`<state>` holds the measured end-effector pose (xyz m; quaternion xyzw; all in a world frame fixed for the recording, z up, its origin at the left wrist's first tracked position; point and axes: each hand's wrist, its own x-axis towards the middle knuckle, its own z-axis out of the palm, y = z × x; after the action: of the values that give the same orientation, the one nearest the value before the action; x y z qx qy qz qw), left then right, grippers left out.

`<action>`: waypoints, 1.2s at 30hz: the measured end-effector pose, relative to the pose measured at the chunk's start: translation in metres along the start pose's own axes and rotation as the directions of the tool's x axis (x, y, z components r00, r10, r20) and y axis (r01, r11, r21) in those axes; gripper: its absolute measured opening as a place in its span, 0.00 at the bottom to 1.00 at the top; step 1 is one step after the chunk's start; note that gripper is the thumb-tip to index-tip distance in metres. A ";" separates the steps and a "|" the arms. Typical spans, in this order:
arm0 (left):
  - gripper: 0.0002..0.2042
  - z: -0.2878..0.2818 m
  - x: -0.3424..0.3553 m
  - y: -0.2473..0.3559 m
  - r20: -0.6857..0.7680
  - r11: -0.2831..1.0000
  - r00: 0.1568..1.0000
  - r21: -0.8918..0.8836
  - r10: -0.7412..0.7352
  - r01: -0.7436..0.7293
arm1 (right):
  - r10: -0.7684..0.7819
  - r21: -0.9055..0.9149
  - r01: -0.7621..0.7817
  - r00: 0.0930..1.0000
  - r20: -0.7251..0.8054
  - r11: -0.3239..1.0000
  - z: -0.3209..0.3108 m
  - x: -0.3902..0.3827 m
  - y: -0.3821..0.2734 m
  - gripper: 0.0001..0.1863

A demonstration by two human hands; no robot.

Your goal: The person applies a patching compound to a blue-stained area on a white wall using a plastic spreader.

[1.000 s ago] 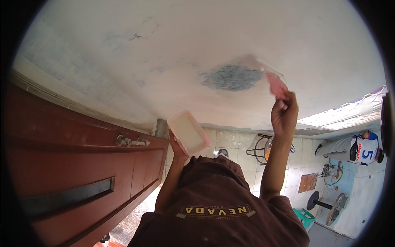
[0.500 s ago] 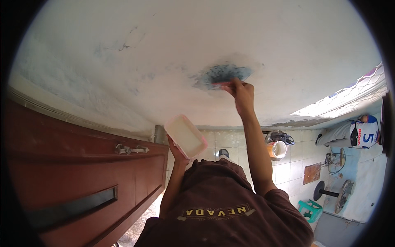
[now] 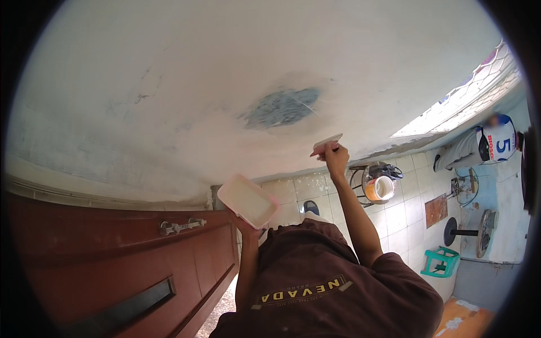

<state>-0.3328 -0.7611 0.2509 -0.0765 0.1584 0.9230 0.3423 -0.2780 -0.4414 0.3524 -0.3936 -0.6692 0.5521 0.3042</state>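
My left hand [image 3: 247, 227] grips a pink plastic tub [image 3: 275, 209] from beneath and the side. Inside the tub lies a smooth whitish paste [image 3: 248, 204]. In my right hand [image 3: 337, 161] is a reddish-pink putty knife [image 3: 325, 146], pinched between thumb and fingers, its wide pale edge turned upward. The knife is near the wall, below and right of a blue-grey patch [image 3: 283, 108]; whether it touches the wall I cannot tell. Pale streaks and a thin whitish line cross that patch on the off-white wall [image 3: 197, 50].
A brown door [image 3: 129, 242] with a metal handle stands at left. An orange-and-white bucket [image 3: 381, 189] rests on a stool at right. Farther right are a green plastic stool [image 3: 441, 262], a round-based stand [image 3: 468, 232], a person [image 3: 483, 143] and a grilled window [image 3: 462, 98].
My right hand has drawn the putty knife off the patch, down toward me. The patch looks paler and more streaked. My left hand still holds the tub; the whole view has shifted slightly.
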 end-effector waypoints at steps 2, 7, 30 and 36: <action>0.37 0.001 0.002 -0.002 0.021 1.000 0.999 -0.004 -0.027 0.027 | -0.093 -0.094 0.086 0.993 -0.071 0.992 -0.003 0.024 -0.007 0.20; 0.37 0.014 0.009 0.003 0.072 0.998 0.996 0.035 -0.050 0.047 | -0.249 0.004 0.250 0.963 0.099 0.968 0.071 -0.003 -0.144 0.13; 0.37 0.037 0.019 0.008 0.086 0.995 0.992 0.037 -0.097 0.094 | -0.642 -0.310 0.657 0.749 0.163 0.687 0.115 -0.002 -0.161 0.11; 0.39 0.022 0.021 0.017 -0.049 0.994 0.999 0.111 -0.007 0.013 | -0.488 -0.054 0.566 0.752 0.442 0.823 0.131 -0.069 -0.135 0.16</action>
<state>-0.3608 -0.7534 0.2701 -0.0804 0.2172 0.9089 0.3467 -0.3789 -0.5768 0.4594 -0.0900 -0.8494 0.4486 0.2629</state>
